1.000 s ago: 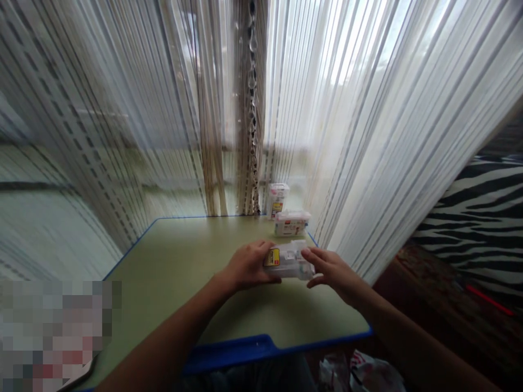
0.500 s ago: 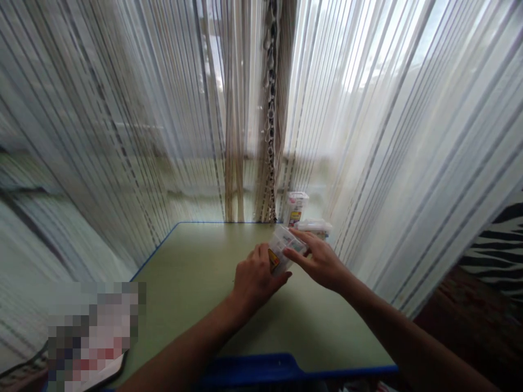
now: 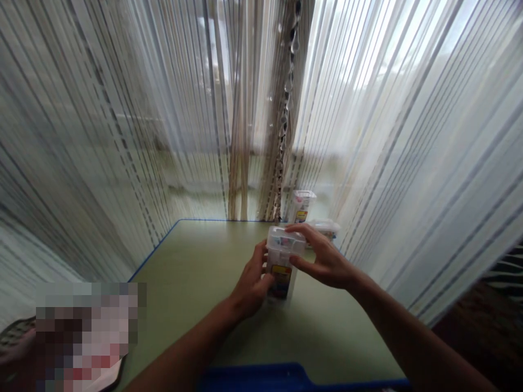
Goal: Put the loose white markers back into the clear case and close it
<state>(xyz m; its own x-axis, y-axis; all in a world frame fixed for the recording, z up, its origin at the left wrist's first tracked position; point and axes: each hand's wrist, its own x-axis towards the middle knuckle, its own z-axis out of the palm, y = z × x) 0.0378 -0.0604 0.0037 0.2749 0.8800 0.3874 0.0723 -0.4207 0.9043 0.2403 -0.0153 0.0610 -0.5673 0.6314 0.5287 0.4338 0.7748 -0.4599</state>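
A tall clear plastic container (image 3: 281, 260) with a lid and a yellow-and-red label stands upright on the pale green tabletop (image 3: 196, 272). My left hand (image 3: 254, 283) is wrapped round its left side, thumb at the front near the label. From the right, my right hand (image 3: 322, 258) grips the top, its fingers over the lid and its thumb against the upper front. Small coloured pieces show dimly inside; I cannot make out their kind.
Behind my right hand stand another tall clear container (image 3: 303, 206) and a low clear box (image 3: 324, 228). A string curtain (image 3: 196, 109) hangs at the far edge. A blue tray edge (image 3: 257, 377) runs along the front. A blurred-out object (image 3: 98, 337) lies at left.
The container has turned from tilted to upright and come down onto the table. My left hand has shifted to its side; my right hand stays at the top. The view has moved slightly.
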